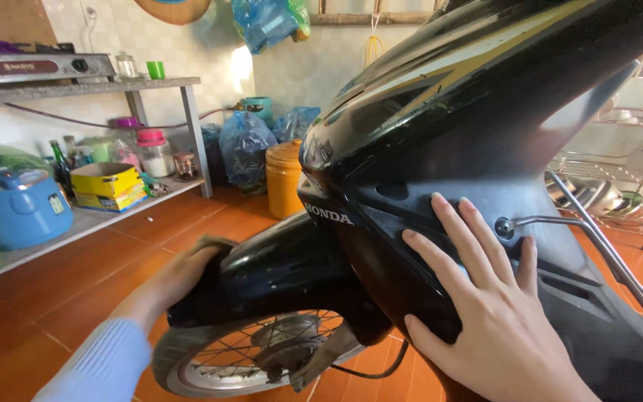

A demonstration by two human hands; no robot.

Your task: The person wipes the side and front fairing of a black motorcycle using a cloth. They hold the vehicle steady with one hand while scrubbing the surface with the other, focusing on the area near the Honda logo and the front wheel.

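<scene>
While pressing flat and open on the black side panel (440,149), right hand (485,305) could snag the metal hook (560,223); left hand (187,272) (closed on a dark cloth (221,247)) could slip toward the spokes (262,353).

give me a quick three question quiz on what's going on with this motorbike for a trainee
1. True or false: the right hand lies flat on the motorbike's black side panel.
2. What does the left hand press on? A) front mudguard B) seat C) orange bucket
3. What kind of front wheel does the motorbike have?

Key: 1. true. 2. A, the front mudguard; what it grips there is blurred. 3. A wire-spoked one.
</scene>
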